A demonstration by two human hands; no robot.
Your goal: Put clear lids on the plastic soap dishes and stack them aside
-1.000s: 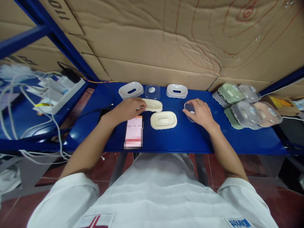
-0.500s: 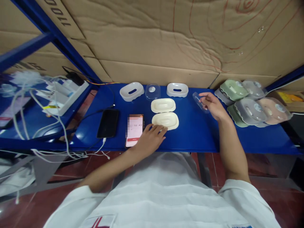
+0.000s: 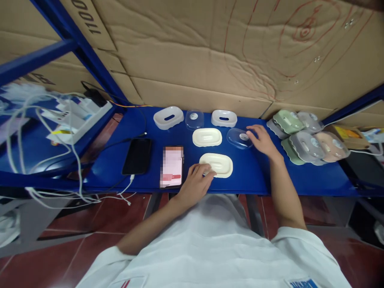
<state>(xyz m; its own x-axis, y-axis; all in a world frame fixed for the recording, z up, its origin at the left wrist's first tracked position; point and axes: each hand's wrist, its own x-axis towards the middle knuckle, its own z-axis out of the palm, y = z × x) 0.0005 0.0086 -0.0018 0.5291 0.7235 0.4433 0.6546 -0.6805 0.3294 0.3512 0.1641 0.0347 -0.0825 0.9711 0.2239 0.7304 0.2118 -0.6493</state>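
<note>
Since half a second ago the clear lid [image 3: 239, 138] went from up in the right hand [image 3: 261, 141] to lying flat on the blue desk [image 3: 258, 176], fingers spread loosely on its edge. Left hand [image 3: 196, 184] pinches the near cream tray [image 3: 218, 164], dragged closer, just beside the lit phone [image 3: 172, 166].

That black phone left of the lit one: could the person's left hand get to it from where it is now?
Probably yes: the left hand rests by the near cream dish; only the flat lit phone lies before the black phone.
</note>
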